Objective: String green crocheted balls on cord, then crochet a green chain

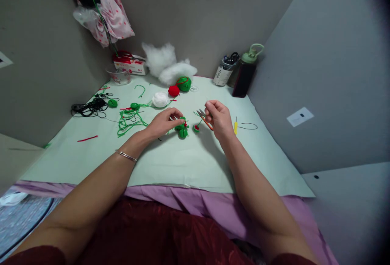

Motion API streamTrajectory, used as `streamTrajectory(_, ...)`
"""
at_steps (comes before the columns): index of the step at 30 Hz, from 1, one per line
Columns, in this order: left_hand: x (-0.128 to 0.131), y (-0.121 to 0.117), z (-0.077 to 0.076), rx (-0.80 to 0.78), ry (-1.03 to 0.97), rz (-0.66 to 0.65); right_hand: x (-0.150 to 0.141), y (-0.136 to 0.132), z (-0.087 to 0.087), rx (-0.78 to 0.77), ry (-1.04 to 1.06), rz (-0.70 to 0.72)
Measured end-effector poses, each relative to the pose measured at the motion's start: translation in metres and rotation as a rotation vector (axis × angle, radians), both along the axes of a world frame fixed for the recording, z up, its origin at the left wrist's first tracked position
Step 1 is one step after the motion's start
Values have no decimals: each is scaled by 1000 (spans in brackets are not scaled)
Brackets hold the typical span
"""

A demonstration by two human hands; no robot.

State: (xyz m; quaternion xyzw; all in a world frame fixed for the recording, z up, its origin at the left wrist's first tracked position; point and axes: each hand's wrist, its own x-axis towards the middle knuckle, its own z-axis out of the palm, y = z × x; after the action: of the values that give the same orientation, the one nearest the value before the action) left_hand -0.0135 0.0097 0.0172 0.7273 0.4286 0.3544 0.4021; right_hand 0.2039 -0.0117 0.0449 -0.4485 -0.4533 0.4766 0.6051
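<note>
Left of the scissors [207, 123], the green crocheted bundle [183, 132] sits under the left hand [164, 122]; whether it grips, I cannot tell. Over the scissors, the right hand [219, 119] pinches something thin, too fine to identify. Lowered carelessly, it could meet the parted blades. Beyond the scissors lies the red yarn ball [173, 91].
</note>
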Motion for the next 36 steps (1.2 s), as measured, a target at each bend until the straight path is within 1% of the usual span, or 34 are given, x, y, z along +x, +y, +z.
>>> streamTrajectory(4,1,-1,-9,100,205,-12,-1,2,-7,6,-176,38)
streamTrajectory(7,2,-2,-11,119,269,-27,-3,4,-16,-29,-392,105)
streamTrajectory(10,3,-3,-11,108,257,-34,-7,6,-25,-65,-617,87)
streamTrajectory(12,3,-3,-13,87,216,-20,-9,6,-29,-77,-716,72)
streamTrajectory(17,5,-4,-16,72,75,-35,-13,6,-34,-116,-825,113)
streamTrajectory(20,7,-5,-14,20,13,-70,-14,5,-36,-67,-818,151)
streamTrajectory(23,10,-9,-10,-81,-86,-112,-16,4,-37,-42,-737,214)
streamTrajectory(26,12,-11,-6,-124,-177,-104,-15,3,-33,-88,-582,280)
streamTrajectory(29,12,-11,-2,-144,-257,-99,-12,2,-26,-147,-415,388)
streamTrajectory(31,11,-11,2,-188,-327,-102,-9,2,-20,-158,-345,435)
streamTrajectory(33,9,-10,6,-231,-384,-86,-7,1,-16,-145,-318,410)
streamTrajectory(36,9,-11,9,-301,-442,-66,-7,-2,-11,-67,-351,269)
